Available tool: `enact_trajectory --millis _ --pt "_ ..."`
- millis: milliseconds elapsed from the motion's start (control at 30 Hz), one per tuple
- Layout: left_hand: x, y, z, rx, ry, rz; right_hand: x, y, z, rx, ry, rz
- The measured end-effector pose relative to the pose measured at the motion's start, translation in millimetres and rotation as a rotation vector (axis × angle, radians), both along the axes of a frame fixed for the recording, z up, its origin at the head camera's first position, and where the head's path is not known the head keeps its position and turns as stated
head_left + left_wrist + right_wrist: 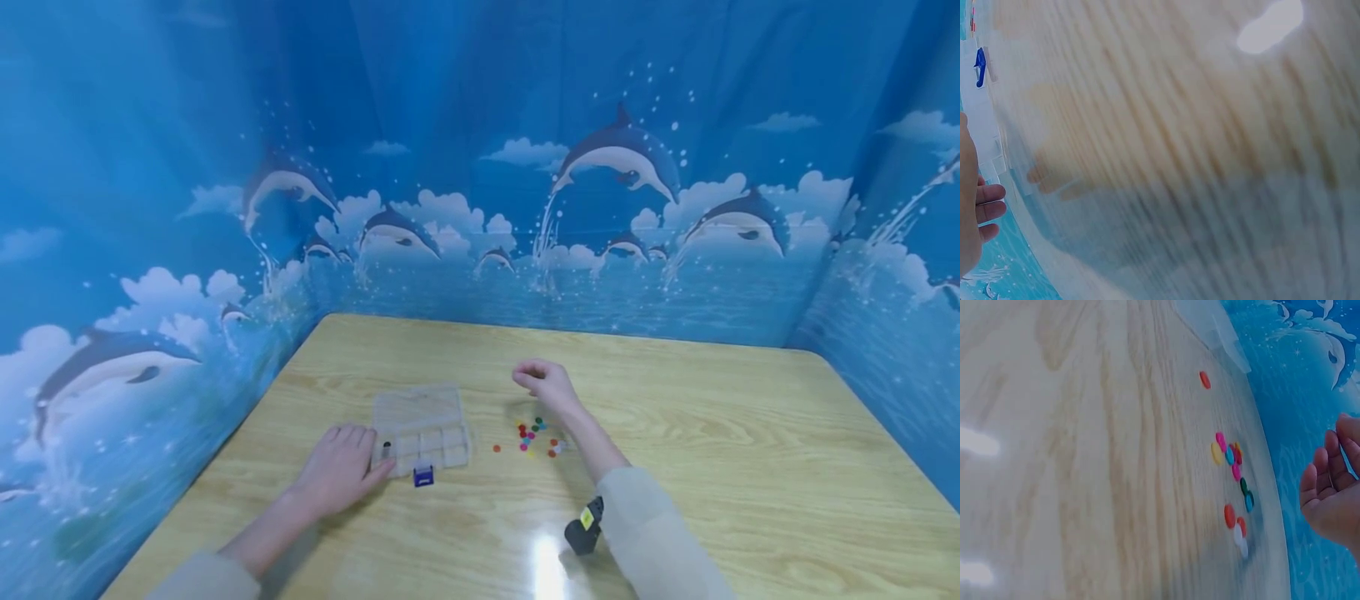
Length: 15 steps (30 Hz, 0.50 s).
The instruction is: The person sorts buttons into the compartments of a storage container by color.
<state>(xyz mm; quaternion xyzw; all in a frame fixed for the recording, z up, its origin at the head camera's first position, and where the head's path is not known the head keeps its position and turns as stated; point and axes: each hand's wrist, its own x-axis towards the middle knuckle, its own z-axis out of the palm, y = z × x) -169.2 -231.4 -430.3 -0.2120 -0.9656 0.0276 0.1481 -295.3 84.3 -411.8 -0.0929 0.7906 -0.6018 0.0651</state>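
A clear plastic compartment box (408,442) lies on the table with its lid (417,407) folded back and a blue latch (423,476) at its front. One small dark disc (386,446) shows in its left part. My left hand (337,467) rests at the box's left side, fingers extended, thumb along the front corner. Right of the box lie several small round coloured discs (525,435), like buttons. Raised just beyond them is my right hand (549,387), fingers bent and thumb tip meeting the index finger; I cannot tell whether a disc is between them.
A single orange disc (497,448) lies between the box and the other discs. At the right sleeve sits a black device (583,527) with a yellow label. Blue dolphin-print curtains (480,167) stand along the back and both sides of the wooden table (750,467).
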Motion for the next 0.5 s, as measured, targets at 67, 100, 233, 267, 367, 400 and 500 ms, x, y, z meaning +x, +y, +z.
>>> enact_trajectory --millis 67,100,233,267,367,400,500 --pt "0.2 0 0.1 0.002 0.004 -0.001 0.4 4 -1.9 0.013 -0.005 -0.002" --pt "0.3 0 0.1 0.001 0.005 -0.002 0.7 5 -2.8 0.019 -0.009 -0.008" --pt "-0.1 0 -0.3 -0.002 0.008 -0.001 1.9 9 -6.1 0.044 -0.012 -0.045" --pt "-0.3 -1 -0.5 -0.003 0.007 0.000 2.1 9 -7.0 0.053 -0.015 -0.057" --pt "-1.1 -1 -1.0 -0.002 0.005 0.004 2.3 9 -10.4 0.072 -0.017 -0.080" --pt "-1.3 -1 -1.4 -0.003 0.005 0.005 2.4 9 -11.7 0.080 -0.014 -0.083" --pt "-2.0 -2 -2.4 -0.007 0.011 0.002 3.5 10 -15.4 0.102 -0.004 -0.079"
